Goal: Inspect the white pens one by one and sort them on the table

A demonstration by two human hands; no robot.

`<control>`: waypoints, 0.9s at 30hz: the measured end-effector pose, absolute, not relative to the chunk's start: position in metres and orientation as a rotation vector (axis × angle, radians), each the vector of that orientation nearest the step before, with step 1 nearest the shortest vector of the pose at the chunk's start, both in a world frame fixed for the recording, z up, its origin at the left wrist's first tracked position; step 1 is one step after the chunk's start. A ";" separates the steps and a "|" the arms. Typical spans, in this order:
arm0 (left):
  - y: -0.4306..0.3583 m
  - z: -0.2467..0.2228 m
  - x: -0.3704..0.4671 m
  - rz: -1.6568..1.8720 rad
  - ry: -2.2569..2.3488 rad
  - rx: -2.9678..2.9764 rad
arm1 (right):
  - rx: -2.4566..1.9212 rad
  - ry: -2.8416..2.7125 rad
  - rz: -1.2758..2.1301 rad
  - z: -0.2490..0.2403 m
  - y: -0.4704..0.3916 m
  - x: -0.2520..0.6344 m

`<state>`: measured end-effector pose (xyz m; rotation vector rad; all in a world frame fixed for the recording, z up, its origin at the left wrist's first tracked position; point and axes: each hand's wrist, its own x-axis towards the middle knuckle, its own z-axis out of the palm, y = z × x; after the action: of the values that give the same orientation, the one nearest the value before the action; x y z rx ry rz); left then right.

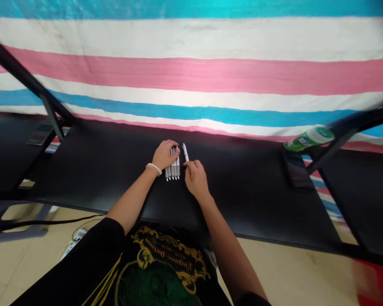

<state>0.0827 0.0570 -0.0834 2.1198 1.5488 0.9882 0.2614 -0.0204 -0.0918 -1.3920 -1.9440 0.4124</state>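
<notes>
Several white and grey pens (172, 171) lie side by side on the black table (249, 187), tips toward my body. My left hand (166, 154), with a pale beaded bracelet at the wrist, rests over their upper ends, its fingers curved around the row. Just right of the row, a single white pen (185, 152) points away from me. My right hand (195, 176) has its thumb and fingers closed on the near end of that pen, which they partly hide. A small gap separates this pen from the row.
A green canister with a white lid (321, 134) stands at the table's right back, near a dark phone-like object (296, 170). Another phone-like object (40, 133) lies at far left. Black metal bars flank the table, and a striped sheet (191, 76) hangs behind.
</notes>
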 end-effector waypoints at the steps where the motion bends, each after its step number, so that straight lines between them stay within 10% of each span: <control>1: 0.057 -0.084 0.083 0.996 1.540 2.116 | -1.389 -1.932 0.423 -0.091 -0.020 0.262; 15: 0.060 -0.087 0.081 1.262 1.436 1.990 | -1.296 -1.777 0.548 -0.077 -0.012 0.262; 27: 0.059 -0.065 0.076 1.551 0.743 0.677 | -1.215 -1.563 0.709 -0.070 0.029 0.242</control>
<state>0.0764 0.0593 -0.0653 0.6774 0.7434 1.5510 0.2417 0.0295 -0.0700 -1.2149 -1.5629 0.7093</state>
